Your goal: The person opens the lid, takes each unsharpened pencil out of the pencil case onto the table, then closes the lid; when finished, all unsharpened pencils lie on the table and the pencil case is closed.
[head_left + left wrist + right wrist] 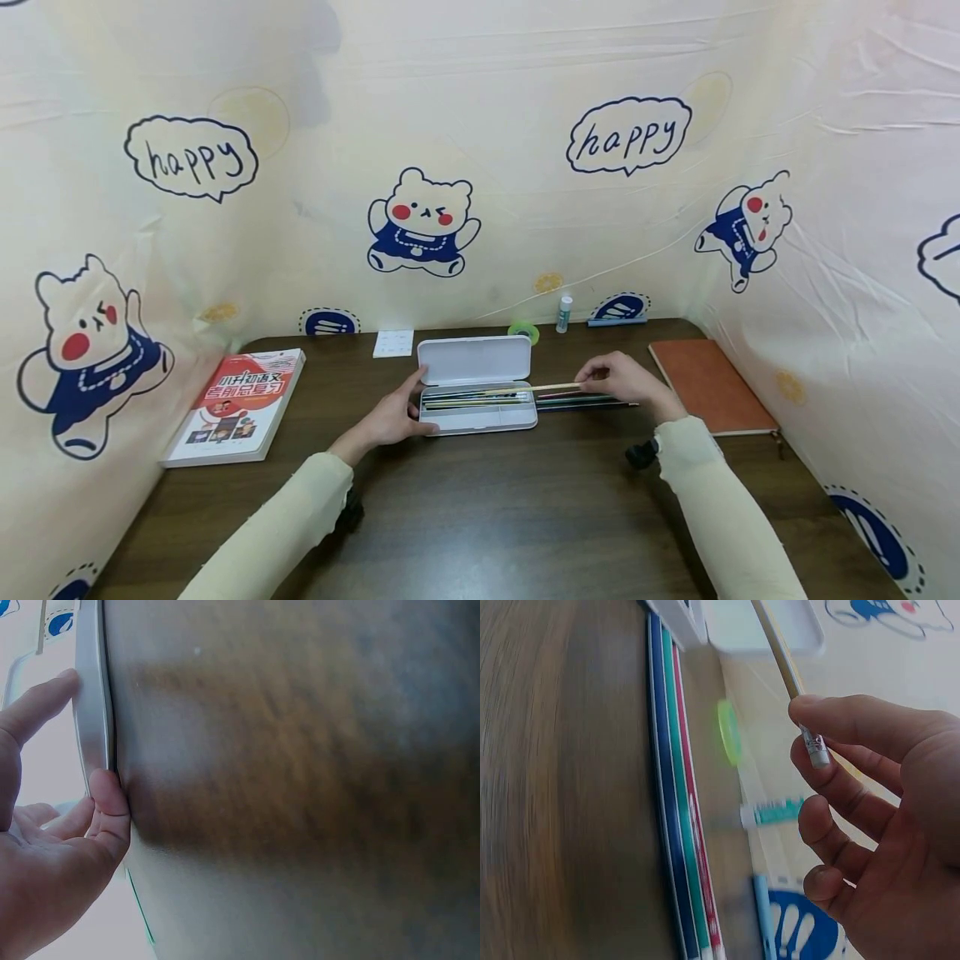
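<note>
A white pencil case lies on the table, its lid raised at the back and several pencils lying lengthwise inside. My left hand grips the case's left end, with the thumb at the front corner and a finger near the hinge side. Between thumb and fingertips, my right hand pinches a yellow pencil by its eraser end. That pencil reaches leftward over the case. Below the right hand, blue, green and red pencils lie side by side on the table, next to the case's right end.
At the left lies a thick red-and-white book; at the right, a brown notebook. Along the back stand or lie a white card, a green tape roll, a glue stick and a blue stick-like item. Printed cloth surrounds the table.
</note>
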